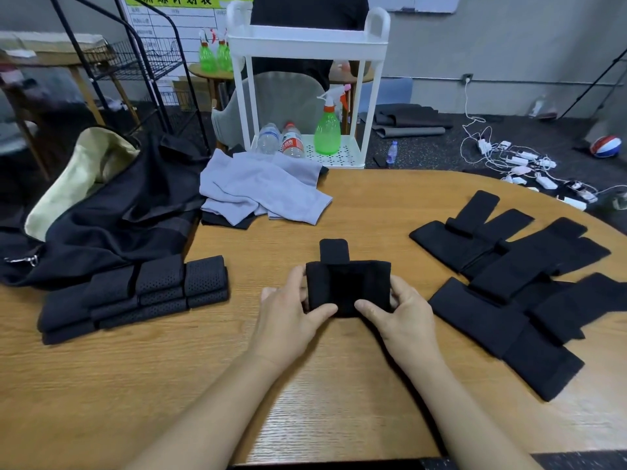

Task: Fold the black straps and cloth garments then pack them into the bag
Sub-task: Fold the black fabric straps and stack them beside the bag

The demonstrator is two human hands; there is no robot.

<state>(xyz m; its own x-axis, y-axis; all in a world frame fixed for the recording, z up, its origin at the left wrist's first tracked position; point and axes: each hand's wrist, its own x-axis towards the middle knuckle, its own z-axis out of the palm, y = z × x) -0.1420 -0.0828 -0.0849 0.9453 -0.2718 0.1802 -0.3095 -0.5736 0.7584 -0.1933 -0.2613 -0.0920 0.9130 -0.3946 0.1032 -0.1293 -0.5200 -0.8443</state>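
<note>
A folded black strap (347,283) with a tab sticking out at its far edge sits at the middle of the wooden table (305,385). My left hand (288,317) grips its left side, thumb on top. My right hand (400,317) grips its right side the same way. Several unfolded black straps (515,276) lie spread at the right. A stack of folded perforated black straps (135,296) lies at the left. The black bag (112,218) with a beige lining lies open at the far left. Grey cloth garments (264,191) are heaped behind.
A white cart (305,45) with water bottles and a green spray bottle (327,130) stands beyond the table's far edge. A black wire rack (135,62) stands at the back left. Chargers and cables (519,164) litter the floor at the right.
</note>
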